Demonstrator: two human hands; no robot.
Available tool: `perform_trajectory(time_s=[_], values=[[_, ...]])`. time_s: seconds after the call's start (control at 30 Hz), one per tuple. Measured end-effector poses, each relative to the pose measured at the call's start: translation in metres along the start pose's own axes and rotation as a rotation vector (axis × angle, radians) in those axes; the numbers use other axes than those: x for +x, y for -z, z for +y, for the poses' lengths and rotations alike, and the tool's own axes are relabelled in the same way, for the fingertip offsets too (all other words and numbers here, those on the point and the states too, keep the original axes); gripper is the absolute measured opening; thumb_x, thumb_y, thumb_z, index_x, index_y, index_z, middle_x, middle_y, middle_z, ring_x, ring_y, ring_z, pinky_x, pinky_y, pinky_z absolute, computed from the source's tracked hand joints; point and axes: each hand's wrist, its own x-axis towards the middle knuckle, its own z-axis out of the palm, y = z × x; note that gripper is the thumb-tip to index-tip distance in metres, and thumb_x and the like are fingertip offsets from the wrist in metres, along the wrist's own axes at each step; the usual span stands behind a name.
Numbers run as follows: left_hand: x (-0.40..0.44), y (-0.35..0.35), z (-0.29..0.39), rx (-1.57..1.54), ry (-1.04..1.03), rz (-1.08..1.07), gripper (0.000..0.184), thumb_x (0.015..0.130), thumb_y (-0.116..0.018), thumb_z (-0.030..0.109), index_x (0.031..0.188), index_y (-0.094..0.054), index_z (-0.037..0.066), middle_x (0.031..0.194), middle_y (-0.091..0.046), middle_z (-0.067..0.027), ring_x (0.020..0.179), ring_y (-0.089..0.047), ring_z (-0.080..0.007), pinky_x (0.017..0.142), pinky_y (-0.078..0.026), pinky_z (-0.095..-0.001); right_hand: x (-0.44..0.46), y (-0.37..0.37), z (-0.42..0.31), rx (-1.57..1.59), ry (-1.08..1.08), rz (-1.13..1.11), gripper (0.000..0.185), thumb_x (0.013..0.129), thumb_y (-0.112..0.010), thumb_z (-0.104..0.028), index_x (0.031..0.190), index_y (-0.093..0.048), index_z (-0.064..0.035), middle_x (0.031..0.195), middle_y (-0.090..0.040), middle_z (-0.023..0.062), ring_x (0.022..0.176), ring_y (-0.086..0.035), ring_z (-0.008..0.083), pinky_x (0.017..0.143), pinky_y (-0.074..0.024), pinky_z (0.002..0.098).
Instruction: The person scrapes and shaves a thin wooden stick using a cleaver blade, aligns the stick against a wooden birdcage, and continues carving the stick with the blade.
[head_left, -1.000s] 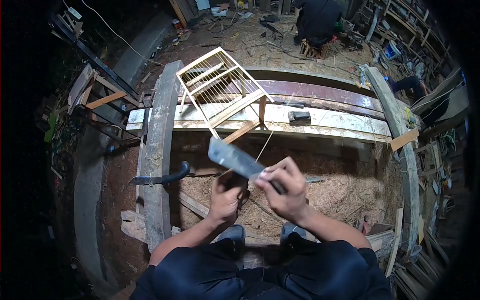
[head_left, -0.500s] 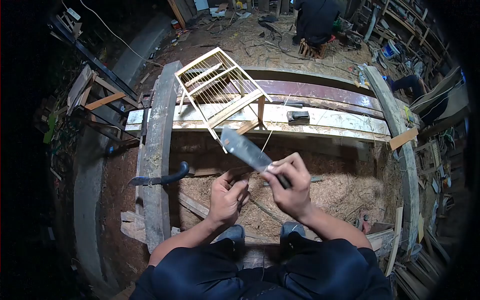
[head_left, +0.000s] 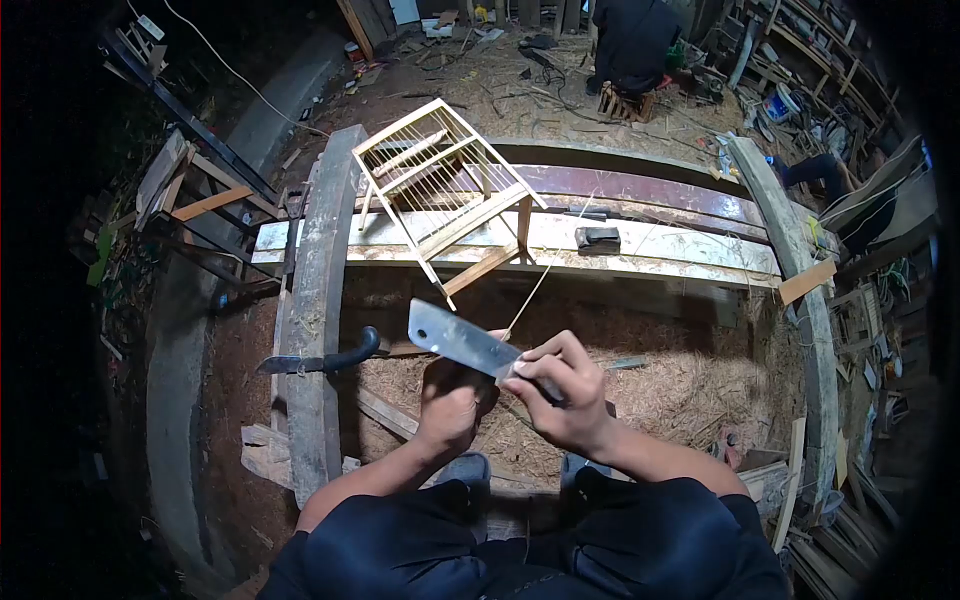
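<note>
My right hand [head_left: 572, 395] is closed round the handle of a cleaver [head_left: 460, 340], whose broad blade has a hole near its far end. The blade points left and lies over my left hand [head_left: 450, 405], covering part of its fingers. That hand is closed on a thin wooden strip [head_left: 545, 272], which sticks out past the blade towards the upper right. Beyond the blade, a pale wooden frame with thin bars [head_left: 465, 238], like part of a cage, rests tilted on the plank bench [head_left: 690, 250].
A dark metal tool head [head_left: 598, 240] lies on the bench. On the left beam [head_left: 315, 250] rests a knife with a curved black handle [head_left: 350, 350]. Another beam [head_left: 800, 270] stands right. Shavings [head_left: 660, 410] cover the ground. A person in dark clothes [head_left: 635, 45] sits at the back.
The cleaver has come down and left, its blade now flatter and over my left hand. The thin strip now shows more plainly, angled to the upper right.
</note>
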Motion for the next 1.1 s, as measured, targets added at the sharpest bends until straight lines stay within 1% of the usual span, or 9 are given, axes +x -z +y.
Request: perform_trajectory(time_s=[0.4, 0.47, 0.53, 0.73, 0.83, 0.9, 0.97, 1.07, 1.1], values=[[0.002, 0.003, -0.003, -0.184, -0.022, -0.123, 0.030, 0.091, -0.047, -0.005, 0.116, -0.062, 0.002, 0.069, -0.051, 0.0043, 0.053, -0.041, -0.0034, 0.046, -0.031, -0.0218, 0.003, 0.003, 0.002, -0.029, -0.035, 0.020, 0.017, 0.076, -0.079, -0.004, 0.082, -0.064, 0.0030, 0.083, -0.058, 0.0132, 0.068, -0.063, 0.0220, 0.057, -0.0517, 0.0313], [-0.001, -0.005, 0.004, -0.012, 0.009, 0.037, 0.030, 0.091, -0.044, -0.006, 0.114, -0.061, 0.003, 0.064, -0.043, 0.0045, 0.048, -0.036, -0.0048, 0.044, -0.029, -0.0239, -0.001, 0.001, 0.002, -0.006, -0.028, -0.058, 0.017, 0.076, -0.078, -0.004, 0.082, -0.065, 0.0029, 0.083, -0.058, 0.0134, 0.069, -0.064, 0.0222, 0.057, -0.0520, 0.0310], [0.008, 0.014, -0.015, -0.173, -0.063, -0.146, 0.029, 0.091, -0.044, -0.005, 0.113, -0.062, 0.002, 0.070, -0.050, 0.0040, 0.052, -0.041, -0.0026, 0.046, -0.030, -0.0221, 0.005, 0.003, 0.011, 0.007, -0.065, 0.067, 0.018, 0.076, -0.079, -0.006, 0.083, -0.065, 0.0018, 0.083, -0.059, 0.0139, 0.070, -0.064, 0.0232, 0.059, -0.0523, 0.0315], [-0.001, 0.001, 0.000, 0.046, -0.041, -0.005, 0.025, 0.094, -0.051, 0.000, 0.116, -0.063, 0.002, 0.069, -0.049, 0.0038, 0.051, -0.038, -0.0040, 0.046, -0.029, -0.0230, 0.005, 0.004, 0.002, -0.014, -0.053, 0.011, 0.018, 0.076, -0.080, -0.005, 0.085, -0.065, 0.0030, 0.083, -0.058, 0.0135, 0.068, -0.063, 0.0221, 0.057, -0.0511, 0.0312], [0.004, 0.011, -0.011, -0.169, -0.062, -0.191, 0.024, 0.093, -0.051, 0.000, 0.114, -0.063, 0.001, 0.072, -0.055, 0.0012, 0.055, -0.045, -0.0051, 0.048, -0.033, -0.0220, 0.005, 0.007, 0.005, -0.045, -0.027, 0.064, 0.017, 0.076, -0.079, -0.004, 0.084, -0.065, 0.0024, 0.084, -0.058, 0.0130, 0.070, -0.064, 0.0206, 0.058, -0.0523, 0.0322], [0.005, 0.016, -0.019, 0.270, -0.230, -0.051, 0.025, 0.093, -0.050, -0.001, 0.115, -0.062, 0.001, 0.066, -0.048, 0.0028, 0.050, -0.039, -0.0057, 0.046, -0.032, -0.0234, 0.002, 0.004, 0.000, -0.006, -0.006, -0.022, 0.016, 0.076, -0.078, -0.002, 0.083, -0.065, 0.0018, 0.084, -0.058, 0.0123, 0.071, -0.064, 0.0203, 0.059, -0.0520, 0.0308], [0.003, 0.013, -0.012, -0.104, -0.054, -0.144, 0.028, 0.091, -0.050, -0.001, 0.118, -0.061, 0.001, 0.078, -0.055, -0.0003, 0.063, -0.049, -0.0078, 0.055, -0.039, -0.0231, 0.005, 0.006, 0.003, -0.018, -0.069, 0.026, 0.016, 0.076, -0.079, -0.003, 0.083, -0.065, 0.0015, 0.084, -0.058, 0.0123, 0.071, -0.064, 0.0204, 0.060, -0.0515, 0.0299], [0.003, 0.017, -0.009, -0.170, -0.011, -0.285, 0.038, 0.088, -0.047, -0.006, 0.124, -0.057, -0.001, 0.088, -0.060, -0.0029, 0.076, -0.057, -0.0086, 0.061, -0.044, -0.0222, 0.005, 0.009, 0.006, -0.051, -0.079, 0.102, 0.018, 0.076, -0.080, -0.005, 0.084, -0.065, 0.0016, 0.083, -0.058, 0.0129, 0.070, -0.063, 0.0210, 0.059, -0.0504, 0.0302], [-0.001, 0.008, -0.005, -0.107, -0.025, -0.176, 0.040, 0.088, -0.044, -0.007, 0.125, -0.056, 0.000, 0.078, -0.055, -0.0001, 0.065, -0.051, -0.0070, 0.054, -0.039, -0.0224, 0.001, 0.007, -0.001, -0.016, -0.085, 0.025, 0.016, 0.075, -0.079, -0.002, 0.082, -0.065, 0.0007, 0.084, -0.060, 0.0130, 0.072, -0.063, 0.0214, 0.061, -0.0508, 0.0303]])
